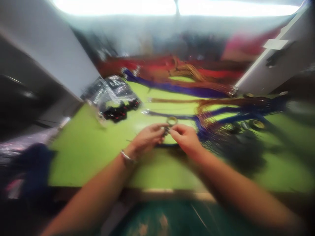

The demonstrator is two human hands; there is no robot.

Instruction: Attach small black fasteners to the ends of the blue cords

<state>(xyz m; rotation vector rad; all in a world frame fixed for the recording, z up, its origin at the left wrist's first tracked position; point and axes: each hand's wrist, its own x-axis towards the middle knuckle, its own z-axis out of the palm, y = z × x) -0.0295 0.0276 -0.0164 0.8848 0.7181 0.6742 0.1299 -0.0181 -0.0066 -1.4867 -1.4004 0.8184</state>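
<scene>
Over the middle of the table, my left hand [149, 136] and my right hand [185, 136] meet with fingers pinched. Between the fingertips is a small dark part [166, 130], too blurred to name; both hands grip it. A tape roll [172, 120], ring-shaped with a yellowish inside, lies just beyond the fingertips. Beneath my hands runs a dark cable [168, 145]. To the right of my right hand spreads a bundle of blue and brown wires [204, 118] with loose ends.
A clear plastic bag [115, 87] lies at the back left, with black connectors [120, 111] before it. Blue wire bundles [172, 88] cross the back. Another tape roll [258, 124] sits at the right. Grey panels [61, 49] flank the green table [81, 157].
</scene>
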